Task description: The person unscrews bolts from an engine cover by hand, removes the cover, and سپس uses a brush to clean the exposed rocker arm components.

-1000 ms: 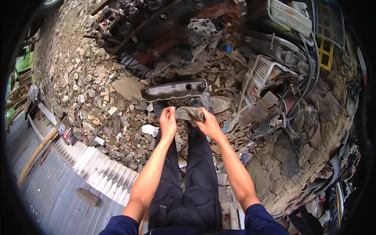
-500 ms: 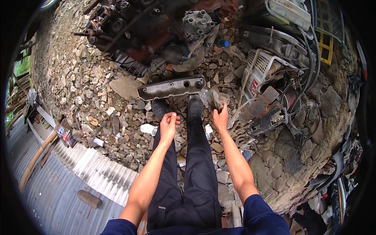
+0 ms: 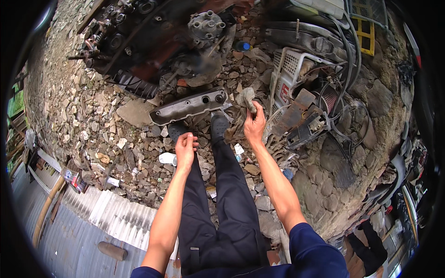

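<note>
A dirty grey rag (image 3: 246, 98) hangs from the fingers of my right hand (image 3: 254, 126), which is closed on it above the stones. Just left of the rag lies a dark metal valve cover (image 3: 181, 108), its hollow side facing up, with round holes toward its right end. It rests beyond my dark clogs (image 3: 220, 125). My left hand (image 3: 185, 149) hovers over my left leg, fingers curled in and thumb against them; whether anything small is inside stays hidden. Neither hand touches the cover.
Beyond the cover sits a large rusty engine block (image 3: 153, 44) with greasy parts. To the right stand a white plastic crate (image 3: 283, 88), black cables (image 3: 345, 78) and a rusty plate (image 3: 296, 105). Corrugated sheets (image 3: 69, 222) lie at lower left. Loose stones cover the ground.
My right hand has lifted the rag slightly, and its back is now turned more toward me. My left hand keeps its curled pose. The whole view has shifted a little.
</note>
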The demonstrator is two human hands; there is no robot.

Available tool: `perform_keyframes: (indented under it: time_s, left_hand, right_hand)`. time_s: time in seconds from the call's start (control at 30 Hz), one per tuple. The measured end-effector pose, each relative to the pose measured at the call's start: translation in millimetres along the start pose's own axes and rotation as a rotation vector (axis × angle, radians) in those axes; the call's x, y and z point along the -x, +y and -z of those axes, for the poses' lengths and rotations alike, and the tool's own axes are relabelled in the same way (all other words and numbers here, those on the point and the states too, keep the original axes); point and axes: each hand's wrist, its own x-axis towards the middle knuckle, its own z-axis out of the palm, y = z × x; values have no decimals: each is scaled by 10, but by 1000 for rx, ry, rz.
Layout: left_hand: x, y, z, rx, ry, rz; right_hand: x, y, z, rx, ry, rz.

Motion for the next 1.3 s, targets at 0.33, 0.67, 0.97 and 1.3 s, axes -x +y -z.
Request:
perform_keyframes:
  time_s: [0.33,0.67,0.97,1.3]
  left_hand:
    - [3,173,138,-37,10,-4]
    - [107,912,282,-159,235,-544]
    - [-341,3043,868,-162,820,-1113]
    - [-558,3223,953,-353,789,-1191]
  right_hand:
    - [-638,-624,1303,-407,342,-244]
    - [-1420,501,2171,-56,255,-549]
    - [-1492,-1225,931,-43,167,43]
    - [-1708,-3418,-914,7,-304,620]
